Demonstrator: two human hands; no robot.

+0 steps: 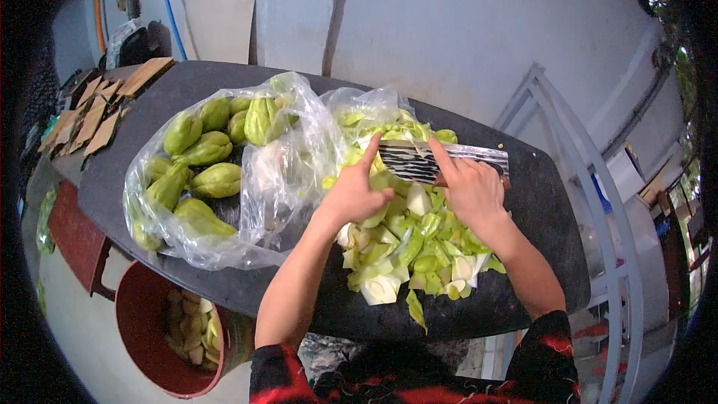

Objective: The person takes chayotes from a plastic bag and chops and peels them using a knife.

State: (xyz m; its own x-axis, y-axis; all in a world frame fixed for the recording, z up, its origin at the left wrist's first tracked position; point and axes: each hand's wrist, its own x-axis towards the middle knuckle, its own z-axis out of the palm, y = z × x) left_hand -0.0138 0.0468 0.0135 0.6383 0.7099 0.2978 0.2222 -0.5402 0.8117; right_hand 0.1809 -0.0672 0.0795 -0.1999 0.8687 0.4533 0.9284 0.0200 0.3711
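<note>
A broad cleaver (pixel 413 162) with a dark wavy pattern lies crosswise over cut chayote. My right hand (pixel 475 191) is closed around its handle end, the index finger stretched along the blade. My left hand (pixel 353 188) is at the blade's other end, index finger against it and thumb pointing right; its fingers curl over a pale green chayote (pixel 379 181), mostly hidden under the blade and hand. Below the hands spreads a heap of chayote peels and pieces (pixel 419 243). Whole chayotes (pixel 206 150) sit in a clear plastic bag (pixel 262 243) to the left.
The dark tabletop (pixel 329 314) has curved edges. At lower left stands a reddish-brown bucket (pixel 142 340) with pale chunks inside. Torn cardboard pieces (pixel 93 116) lie on the far left. A grey metal frame (pixel 598 202) leans on the right, and a wall (pixel 464 37) is behind.
</note>
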